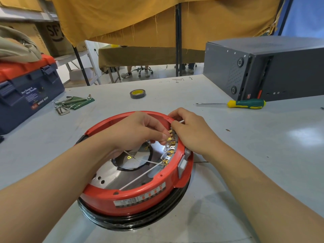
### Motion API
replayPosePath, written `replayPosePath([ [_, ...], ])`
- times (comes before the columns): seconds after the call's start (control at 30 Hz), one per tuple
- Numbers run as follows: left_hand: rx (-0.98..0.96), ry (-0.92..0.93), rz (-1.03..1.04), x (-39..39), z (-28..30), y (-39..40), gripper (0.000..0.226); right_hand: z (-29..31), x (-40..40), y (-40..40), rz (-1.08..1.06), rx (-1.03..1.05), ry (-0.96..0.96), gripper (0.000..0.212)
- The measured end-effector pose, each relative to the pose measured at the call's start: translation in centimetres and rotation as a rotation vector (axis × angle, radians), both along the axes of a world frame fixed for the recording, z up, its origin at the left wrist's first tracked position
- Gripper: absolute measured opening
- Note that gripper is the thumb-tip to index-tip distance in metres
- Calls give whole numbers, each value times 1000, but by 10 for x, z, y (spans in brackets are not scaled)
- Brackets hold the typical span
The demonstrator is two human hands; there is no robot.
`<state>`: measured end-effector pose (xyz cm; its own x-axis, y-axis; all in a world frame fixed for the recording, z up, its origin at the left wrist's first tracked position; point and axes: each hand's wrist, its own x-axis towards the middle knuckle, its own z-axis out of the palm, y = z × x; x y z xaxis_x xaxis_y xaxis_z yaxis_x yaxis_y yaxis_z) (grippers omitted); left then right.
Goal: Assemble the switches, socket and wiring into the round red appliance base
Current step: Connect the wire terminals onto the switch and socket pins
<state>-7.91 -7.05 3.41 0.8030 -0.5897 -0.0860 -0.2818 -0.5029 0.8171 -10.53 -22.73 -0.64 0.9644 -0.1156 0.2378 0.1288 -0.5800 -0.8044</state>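
At the far left a blue and orange toolbox [26, 90] is sitting on the grey table [254, 146], with hex keys [70, 104] just beside it. The round red base [133, 195] is lying in front of you, near the table's front edge. Your left hand [133, 132] is reaching inside it, fingertips pinching a brass terminal [169, 137] at the right inner wall. Your right hand [191, 132] is curling over the rim, pinching a white wire [180, 121]. Farther back, a tape roll [137, 93], a screwdriver [245, 104] and a dark grey case [273, 69] are resting.
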Motion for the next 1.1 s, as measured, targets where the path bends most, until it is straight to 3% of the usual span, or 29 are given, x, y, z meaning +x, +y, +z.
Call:
replayPosePath([
  [0.77,-44,13,-17,3,-3,-4,18,3,-1,3,-26,-36,-5,28],
  [1.1,-16,-246,-59,-3,-8,0,8,2,-1,0,-13,-17,-12,27],
])
